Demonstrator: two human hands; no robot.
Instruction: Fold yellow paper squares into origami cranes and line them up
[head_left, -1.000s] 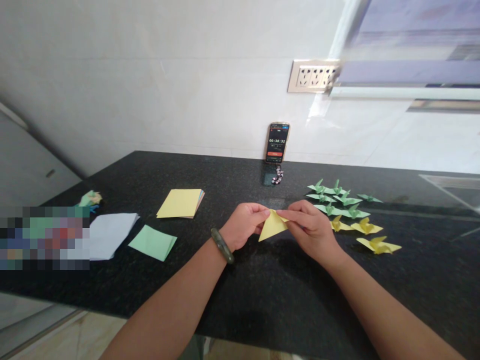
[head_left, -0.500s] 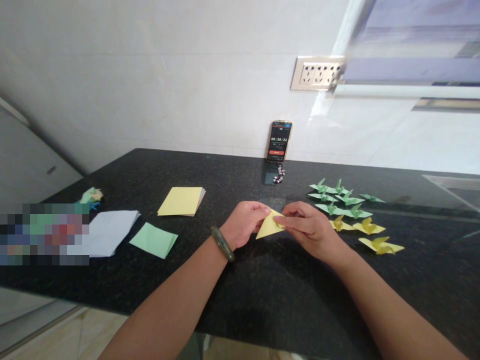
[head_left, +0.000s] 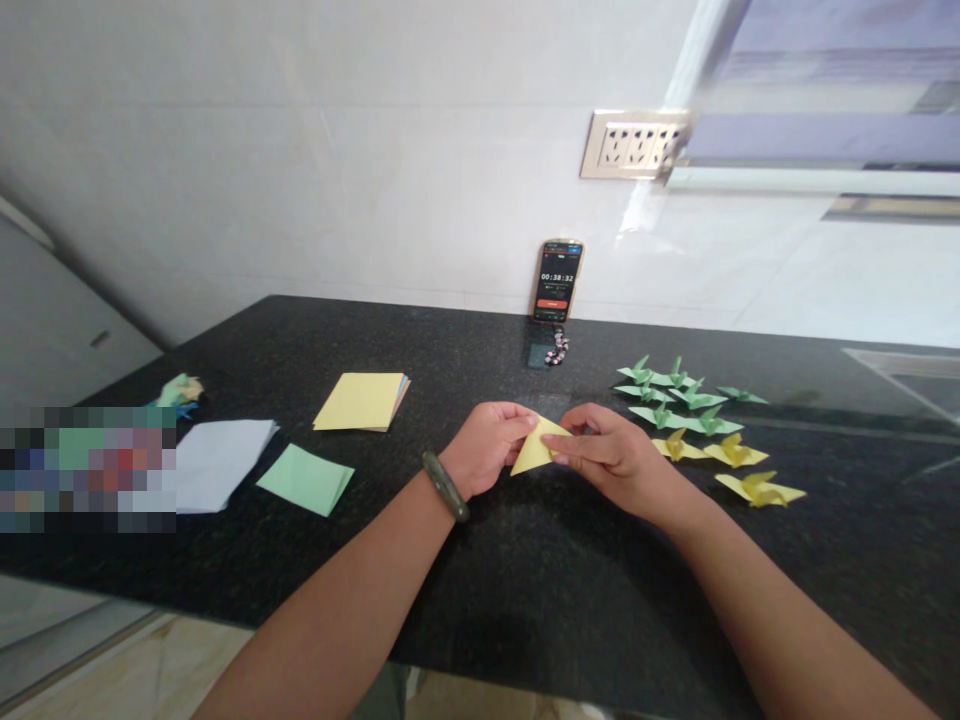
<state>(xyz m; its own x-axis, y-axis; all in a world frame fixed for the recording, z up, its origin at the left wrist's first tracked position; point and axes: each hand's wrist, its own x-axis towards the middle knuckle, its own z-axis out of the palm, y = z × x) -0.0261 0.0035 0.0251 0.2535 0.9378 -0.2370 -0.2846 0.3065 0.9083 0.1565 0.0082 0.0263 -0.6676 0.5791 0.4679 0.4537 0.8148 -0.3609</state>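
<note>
A folded piece of yellow origami paper [head_left: 531,454] is held between both hands, a little above the dark counter. My left hand [head_left: 491,445] pinches its upper left edge, thumb on top; a dark green bangle circles that wrist. On the other side, my right hand [head_left: 611,450] is closed on the paper, its fingers covering the right part. Right of my hands sit several green paper cranes [head_left: 694,397] in rows, with yellow paper cranes [head_left: 759,490] nearer to me.
A stack of square paper [head_left: 361,402], yellow on top, lies left of my hands. Nearer are a folded green sheet [head_left: 306,480] and white paper [head_left: 225,462]. A phone [head_left: 558,282] showing a timer leans on the wall, its beaded strap [head_left: 556,347] on the counter [head_left: 465,580].
My right fingers have shifted slightly left over the yellow paper. Both hands keep their hold, and the things on the counter lie as before.
</note>
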